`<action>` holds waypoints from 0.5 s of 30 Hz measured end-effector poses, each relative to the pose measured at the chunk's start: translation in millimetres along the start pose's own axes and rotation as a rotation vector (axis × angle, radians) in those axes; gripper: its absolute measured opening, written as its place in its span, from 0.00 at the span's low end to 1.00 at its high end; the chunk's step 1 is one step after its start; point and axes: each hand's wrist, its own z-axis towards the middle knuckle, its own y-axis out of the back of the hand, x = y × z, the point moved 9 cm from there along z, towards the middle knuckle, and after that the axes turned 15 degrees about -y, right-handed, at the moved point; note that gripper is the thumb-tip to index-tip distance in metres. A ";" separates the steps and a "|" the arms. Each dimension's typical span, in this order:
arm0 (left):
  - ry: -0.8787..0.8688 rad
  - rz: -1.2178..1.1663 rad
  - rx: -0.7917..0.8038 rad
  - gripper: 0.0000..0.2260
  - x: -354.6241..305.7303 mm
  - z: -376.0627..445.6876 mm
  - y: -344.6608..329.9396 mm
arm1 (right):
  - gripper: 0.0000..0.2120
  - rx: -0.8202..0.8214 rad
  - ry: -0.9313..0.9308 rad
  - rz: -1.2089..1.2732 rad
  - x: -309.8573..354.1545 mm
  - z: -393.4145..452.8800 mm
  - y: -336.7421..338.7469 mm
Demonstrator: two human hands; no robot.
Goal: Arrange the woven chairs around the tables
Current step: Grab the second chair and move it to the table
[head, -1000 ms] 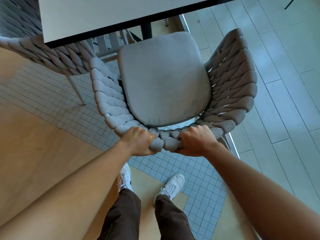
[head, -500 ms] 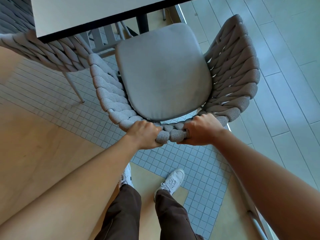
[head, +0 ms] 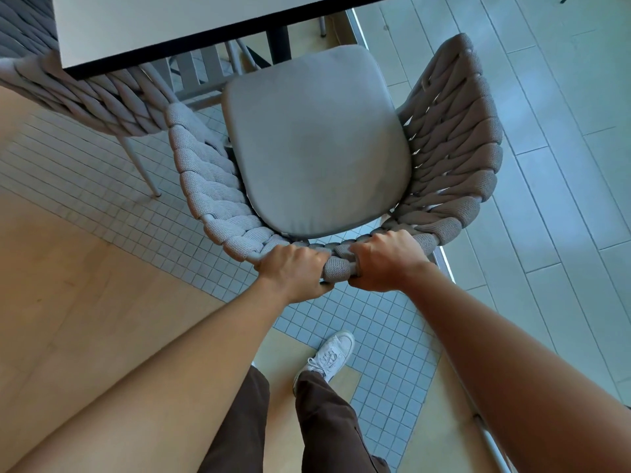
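The chair point(head: 317, 145) is held at its back rail, facing the table point(head: 191, 25); the left hand point(head: 293, 271) and right hand point(head: 384, 259) are clenched around it. The rope looks grippy, the frame probably light.

The chair point(head: 317, 145) is set before the table point(head: 191, 25), a second chair point(head: 85, 93) to its left, partly under the tabletop. Both hands point(head: 293, 271) point(head: 386, 261) are placed side by side on its back rail.
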 end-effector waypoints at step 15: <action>0.068 -0.066 0.008 0.22 3.6 -2.5 -0.4 | 0.19 0.072 -0.019 0.004 -0.6 2.0 0.0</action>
